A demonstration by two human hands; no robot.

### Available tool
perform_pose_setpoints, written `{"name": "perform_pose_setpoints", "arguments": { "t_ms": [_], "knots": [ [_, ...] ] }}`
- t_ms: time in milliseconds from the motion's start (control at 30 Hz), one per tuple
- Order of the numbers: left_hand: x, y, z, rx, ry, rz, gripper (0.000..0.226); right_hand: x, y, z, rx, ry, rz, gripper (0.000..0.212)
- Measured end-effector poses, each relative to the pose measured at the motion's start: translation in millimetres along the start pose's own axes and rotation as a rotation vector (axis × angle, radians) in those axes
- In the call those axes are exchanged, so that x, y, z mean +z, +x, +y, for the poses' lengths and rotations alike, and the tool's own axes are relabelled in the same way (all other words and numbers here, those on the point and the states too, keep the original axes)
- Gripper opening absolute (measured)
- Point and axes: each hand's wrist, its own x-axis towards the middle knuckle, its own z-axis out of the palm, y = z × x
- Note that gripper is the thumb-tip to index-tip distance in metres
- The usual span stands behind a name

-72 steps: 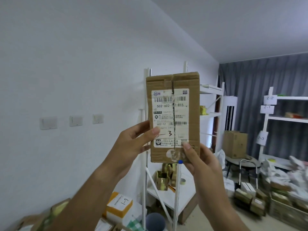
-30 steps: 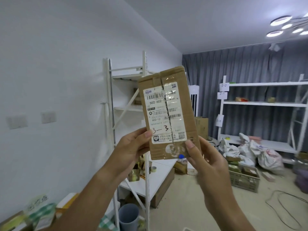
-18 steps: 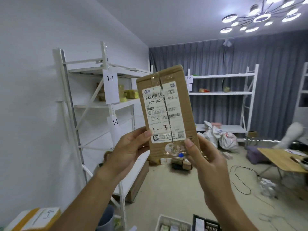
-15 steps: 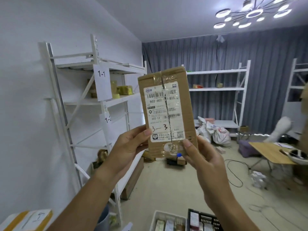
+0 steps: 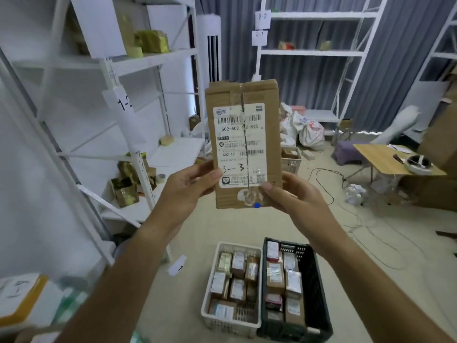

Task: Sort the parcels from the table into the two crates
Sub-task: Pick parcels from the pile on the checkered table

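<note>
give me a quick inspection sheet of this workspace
surface: beige floor; both crates stand on it
job's things: parcel held upright, label facing the camera, handwritten 3-3; white crate and black crate side by side, both holding small parcels
clutter: white bags on the floor by the far shelf; boxes on the left shelf
grippers: left hand and right hand grip the parcel's lower edges
cables: loose cables across the floor at right
surroundings: white racks tagged 1-2, 2-1, 2-2; grey curtain; wooden table at right
</note>
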Motion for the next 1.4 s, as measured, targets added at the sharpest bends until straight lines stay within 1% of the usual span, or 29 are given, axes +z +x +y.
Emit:
{"name": "perform_pose_setpoints", "arguments": {
  "t_ms": [100, 233, 367, 467, 533, 600, 700, 767, 800, 867, 1000, 1133, 1267, 1400],
  "knots": [
    [-19.2, 25.0, -32.9, -0.059, 0.003, -0.02, 0.04, 8.0, 31.7, 21.9, 0.045, -0.021, 0.01, 0.055],
    [-24.6, 51.5, -79.3, -0.161, -0.001, -0.047, 0.037, 3.3, 55.4, 57.6, 0.136, -0.02, 0.001, 0.043],
    [-6.8, 68.6, -122.4, -0.256, 0.029, -0.081, 0.052, -22.5, 70.0, 92.5, 0.228, -0.034, 0.011, 0.043],
    [16.4, 82.9, -154.8, -0.318, 0.063, -0.106, 0.049, -50.4, 79.9, 125.2, 0.293, -0.032, 0.007, 0.05],
    [35.7, 90.7, -176.9, -0.357, 0.067, -0.091, 0.05, -69.7, 86.3, 153.2, 0.34, -0.012, 0.012, 0.053],
    [55.8, 97.8, -201.1, -0.395, 0.076, -0.067, 0.045, -87.7, 94.3, 185.1, 0.385, 0.015, 0.012, 0.056],
    [81.4, 107.3, -244.3, -0.457, 0.13, -0.007, 0.03, -109.4, 107.7, 235.0, 0.457, 0.031, -0.02, 0.061],
    [93.0, 112.1, -276.9, -0.491, 0.17, 0.03, 0.027, -119.3, 115.8, 268.3, 0.511, 0.053, -0.048, 0.065],
    [96.8, 113.5, -292.9, -0.512, 0.185, 0.046, 0.026, -122.6, 119.9, 285.3, 0.54, 0.066, -0.061, 0.063],
    [100.2, 116.0, -325.1, -0.558, 0.205, 0.067, 0.025, -125.6, 128.6, 319.9, 0.6, 0.08, -0.086, 0.057],
    [89.3, 112.0, -395.0, -0.661, 0.248, 0.109, 0.029, -112.8, 141.4, 394.1, 0.764, 0.122, -0.144, 0.055],
    [66.8, 97.8, -481.4, -0.764, 0.266, 0.125, 0.03, -83.7, 147.4, 485.4, 0.882, 0.08, -0.18, 0.055],
    [31.9, 73.4, -591.7, -0.862, 0.281, 0.142, 0.031, -46.8, 143.8, 595.3, 0.98, 0.037, -0.23, 0.065],
    [-16.8, 42.6, -718.1, -0.953, 0.361, 0.195, 0.026, -11.3, 135.3, 715.9, 1.062, -0.005, -0.271, 0.062]
  ]
}}
